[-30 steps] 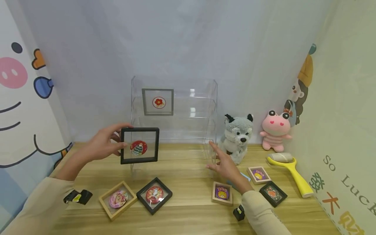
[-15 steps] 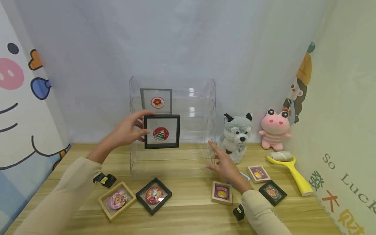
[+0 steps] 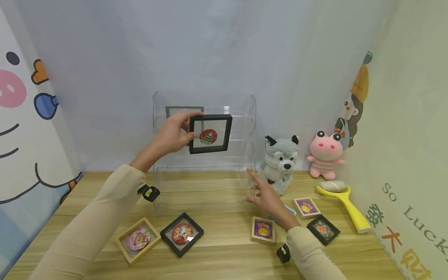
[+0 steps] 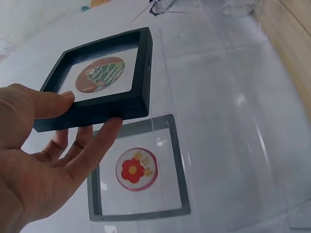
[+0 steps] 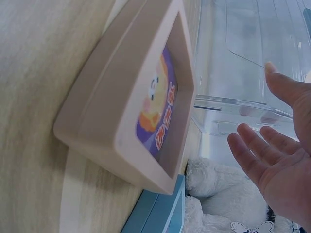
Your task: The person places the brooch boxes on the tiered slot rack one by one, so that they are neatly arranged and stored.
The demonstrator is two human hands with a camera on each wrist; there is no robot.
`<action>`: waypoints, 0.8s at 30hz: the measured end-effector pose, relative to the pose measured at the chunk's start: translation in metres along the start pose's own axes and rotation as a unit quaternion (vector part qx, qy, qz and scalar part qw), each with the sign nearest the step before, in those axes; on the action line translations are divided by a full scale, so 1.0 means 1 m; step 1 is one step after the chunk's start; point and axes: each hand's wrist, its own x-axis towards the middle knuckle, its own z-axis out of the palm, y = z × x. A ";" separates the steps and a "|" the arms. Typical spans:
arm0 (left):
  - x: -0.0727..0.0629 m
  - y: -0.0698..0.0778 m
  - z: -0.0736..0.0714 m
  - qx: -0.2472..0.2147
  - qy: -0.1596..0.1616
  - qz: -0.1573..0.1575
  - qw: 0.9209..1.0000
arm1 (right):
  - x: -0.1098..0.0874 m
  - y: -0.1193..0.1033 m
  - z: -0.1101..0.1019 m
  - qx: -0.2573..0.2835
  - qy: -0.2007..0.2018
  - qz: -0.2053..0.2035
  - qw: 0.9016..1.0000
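Observation:
My left hand [image 3: 175,133] pinches the left side of a black display frame [image 3: 226,134] with a Christmas tree badge inside, thumb in front and fingers behind. The frame is raised before the upper tiers of a clear acrylic rack [image 3: 204,167]. Behind it, partly hidden in the head view, a grey frame with a red flower badge [image 4: 136,169] stands on the rack. My right hand [image 3: 266,196], fingers spread and holding nothing, is at the rack's lower right side. Close to the right wrist lies a light wooden frame [image 5: 97,116] with a purple bear picture.
On the table lie a wooden frame [image 3: 123,249], a black frame [image 3: 190,244], another small wooden frame [image 3: 305,207], a black frame [image 3: 323,229] and a blue frame [image 5: 160,208]. A husky plush [image 3: 281,161], a pink frog plush [image 3: 326,153] and a yellow-handled lint roller [image 3: 355,214] stand or lie right.
My left hand has carried the black frame up and to the right, from the rack's lower left to its upper middle, tilting it slightly. The right hand has stayed in place.

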 end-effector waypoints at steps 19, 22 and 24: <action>0.051 0.023 0.029 0.027 0.084 -0.003 0.996 | 0.002 -0.001 -0.003 -0.014 0.004 0.000 1.000; 0.055 0.021 0.035 0.032 0.084 0.001 0.996 | 0.001 -0.001 -0.002 -0.010 0.001 0.004 1.000; 0.057 0.020 0.039 0.034 0.086 0.003 0.996 | 0.000 -0.002 -0.002 -0.007 -0.001 0.008 1.000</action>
